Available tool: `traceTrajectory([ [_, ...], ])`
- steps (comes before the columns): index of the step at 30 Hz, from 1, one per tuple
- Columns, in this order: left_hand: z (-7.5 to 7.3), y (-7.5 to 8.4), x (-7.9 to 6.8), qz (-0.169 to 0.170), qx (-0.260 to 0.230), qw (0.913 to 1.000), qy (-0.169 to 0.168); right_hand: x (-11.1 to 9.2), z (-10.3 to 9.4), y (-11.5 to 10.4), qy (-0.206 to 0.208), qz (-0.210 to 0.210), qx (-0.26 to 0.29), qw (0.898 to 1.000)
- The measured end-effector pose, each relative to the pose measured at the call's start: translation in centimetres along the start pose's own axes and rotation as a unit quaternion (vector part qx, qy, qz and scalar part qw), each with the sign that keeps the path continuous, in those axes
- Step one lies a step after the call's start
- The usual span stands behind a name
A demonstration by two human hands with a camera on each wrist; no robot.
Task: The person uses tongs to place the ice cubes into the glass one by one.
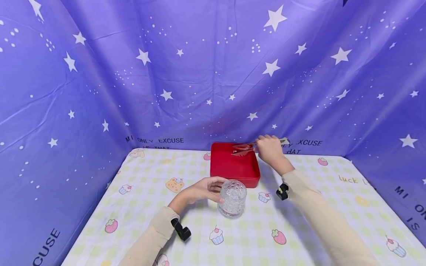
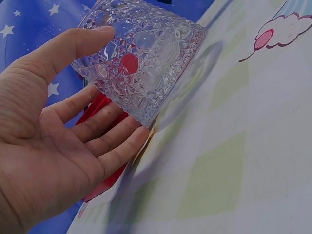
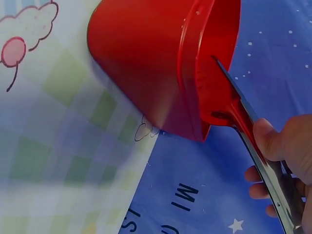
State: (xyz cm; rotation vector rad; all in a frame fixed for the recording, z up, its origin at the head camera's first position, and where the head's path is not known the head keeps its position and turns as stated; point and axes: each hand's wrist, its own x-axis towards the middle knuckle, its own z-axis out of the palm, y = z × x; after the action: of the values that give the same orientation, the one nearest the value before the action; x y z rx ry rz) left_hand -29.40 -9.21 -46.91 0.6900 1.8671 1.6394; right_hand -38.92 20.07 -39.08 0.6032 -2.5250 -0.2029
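Note:
A clear cut-glass tumbler (image 1: 232,199) stands upright on the tablecloth, near the front of the red box. My left hand (image 1: 206,190) holds its left side, thumb on one side and fingers on the other; the left wrist view shows the thumb tip against the patterned glass (image 2: 141,53). Metal tongs (image 1: 245,148) are gripped in my right hand (image 1: 270,149) at the far right corner of the red box (image 1: 229,168). Their tips reach inside over the box's floor. A small pale spot shows near the tips, too small to identify.
A checked tablecloth (image 1: 149,210) with printed cupcakes and strawberries covers the table. Purple-blue star-patterned curtains (image 1: 199,74) hang close behind the box and along both sides. Black straps with small devices (image 1: 181,229) sit on both wrists.

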Motion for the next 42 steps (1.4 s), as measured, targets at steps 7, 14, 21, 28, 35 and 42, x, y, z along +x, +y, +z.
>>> traceTrajectory([
  [7, 0.0, -0.1, 0.0, 0.006, -0.004, 1.0, -0.002, 0.7, 0.5, -0.4, 0.005, 0.003, 0.001, 1.0],
  [14, 0.0, -0.2, 0.1, 0.006, -0.004, 1.0, -0.003, 1.0, 1.0, -0.6, -0.008, 0.018, -0.002, 1.0],
  [21, 0.0, -0.2, 0.1, 0.001, -0.002, 1.0, -0.002, 1.0, 1.4, -0.5, -0.022, 0.026, 0.014, 0.999],
  [28, 0.0, -0.3, 0.0, 0.006, -0.006, 1.0, -0.003, 1.0, 1.6, -0.5, -0.025, 0.034, 0.022, 0.999],
  [35, 0.1, -0.3, 0.0, 0.005, -0.005, 1.0, 0.002, 0.8, 1.2, -0.6, -0.012, 0.045, 0.03, 0.998],
  [42, 0.1, -0.4, 0.1, 0.005, -0.007, 1.0, 0.001, -0.1, 0.1, -0.8, 0.025, 0.068, 0.051, 0.996],
])
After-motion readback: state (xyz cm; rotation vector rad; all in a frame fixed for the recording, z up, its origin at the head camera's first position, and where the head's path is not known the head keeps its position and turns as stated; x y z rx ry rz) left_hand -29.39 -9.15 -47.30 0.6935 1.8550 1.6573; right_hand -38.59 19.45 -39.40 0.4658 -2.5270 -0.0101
